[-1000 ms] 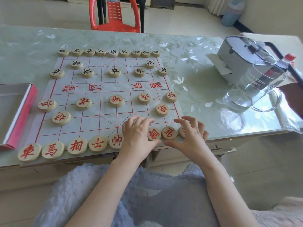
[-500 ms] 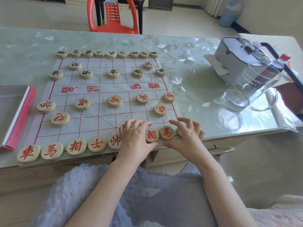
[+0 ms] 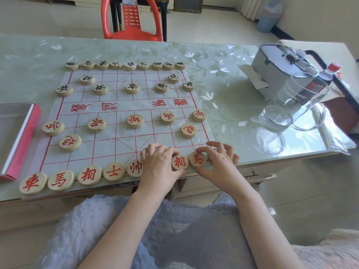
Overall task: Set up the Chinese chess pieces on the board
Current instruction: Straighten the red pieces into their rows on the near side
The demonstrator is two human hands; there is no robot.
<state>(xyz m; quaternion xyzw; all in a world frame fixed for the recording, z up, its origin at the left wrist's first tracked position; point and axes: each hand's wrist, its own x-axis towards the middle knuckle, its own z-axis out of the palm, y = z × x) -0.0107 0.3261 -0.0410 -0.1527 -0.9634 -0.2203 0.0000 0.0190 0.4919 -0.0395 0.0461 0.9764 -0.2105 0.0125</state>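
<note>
The left hand (image 3: 159, 164) is sitting right over one spot in the near red row, so whatever piece is under it isn't showing, and it's clipping the edge of the 帅 piece (image 3: 134, 168) too. The right hand (image 3: 218, 160) is covering the last piece at the row's end; only a sliver is peeking out. The pink box (image 3: 18, 140) is getting cut off by the left edge. The far black row (image 3: 125, 65) is too small for reading the characters.
</note>
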